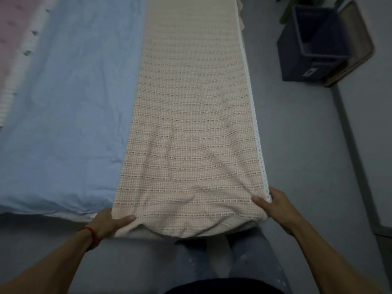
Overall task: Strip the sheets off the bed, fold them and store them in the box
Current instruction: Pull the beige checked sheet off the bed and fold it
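A beige checked sheet (pixel 191 124), folded into a long strip with a white lace edge on its right, lies lengthwise along the right side of the bed. My left hand (pixel 108 222) grips its near left corner, thumb on top. The near right corner, by the lace edge, is pinched by my right hand (pixel 275 203). A light blue sheet (pixel 70 113) covers the mattress to the left of the strip. The dark blue box (pixel 311 45) stands open on the floor at the upper right.
A pink and white striped cover (pixel 14 39) lies at the bed's far left. Grey floor (pixel 297 155) runs along the right of the bed. A wooden tray (pixel 358 45) and a plant (pixel 290 7) sit by the box. My legs stand at the bed's foot.
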Available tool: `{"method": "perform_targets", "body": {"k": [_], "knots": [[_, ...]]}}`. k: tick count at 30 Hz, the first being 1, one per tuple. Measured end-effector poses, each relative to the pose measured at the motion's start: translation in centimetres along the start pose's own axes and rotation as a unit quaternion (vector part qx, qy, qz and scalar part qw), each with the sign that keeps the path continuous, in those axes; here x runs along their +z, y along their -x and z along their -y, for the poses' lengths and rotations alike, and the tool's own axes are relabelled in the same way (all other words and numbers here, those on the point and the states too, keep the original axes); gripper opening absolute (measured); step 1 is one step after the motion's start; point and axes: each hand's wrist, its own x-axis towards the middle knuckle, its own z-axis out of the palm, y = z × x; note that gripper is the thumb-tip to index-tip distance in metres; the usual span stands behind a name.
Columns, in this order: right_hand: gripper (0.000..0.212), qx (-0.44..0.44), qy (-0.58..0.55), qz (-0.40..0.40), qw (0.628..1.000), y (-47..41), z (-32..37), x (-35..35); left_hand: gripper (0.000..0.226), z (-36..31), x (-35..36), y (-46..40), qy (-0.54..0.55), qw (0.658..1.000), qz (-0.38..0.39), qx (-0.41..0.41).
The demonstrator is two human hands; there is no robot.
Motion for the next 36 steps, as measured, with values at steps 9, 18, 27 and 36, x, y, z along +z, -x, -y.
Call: {"method": "perform_targets", "body": {"k": [9, 18, 27, 36], "knots": [[0.04, 0.0, -0.014, 0.051, 0.999, 4.6, 1.2, 1.5, 0.074, -0.8, -1.0, 7.6, 0.142, 0.989, 0.046, -0.015], [0.026, 0.051, -0.171, 0.056, 0.982, 9.5, 0.1, -2.0, 0.062, -1.9, -0.7, 14.2, 0.074, 0.986, -0.138, 0.052], [0.02, 0.091, -0.203, -0.073, 0.972, 12.0, -0.1, -2.0, 0.036, -3.0, 0.5, 17.5, 0.216, 0.976, -0.013, 0.021], [0.025, 0.012, -0.083, -0.069, 0.994, 12.1, -0.2, 0.4, 0.024, -1.4, -0.8, 18.9, 0.157, 0.982, -0.079, 0.076]]}}
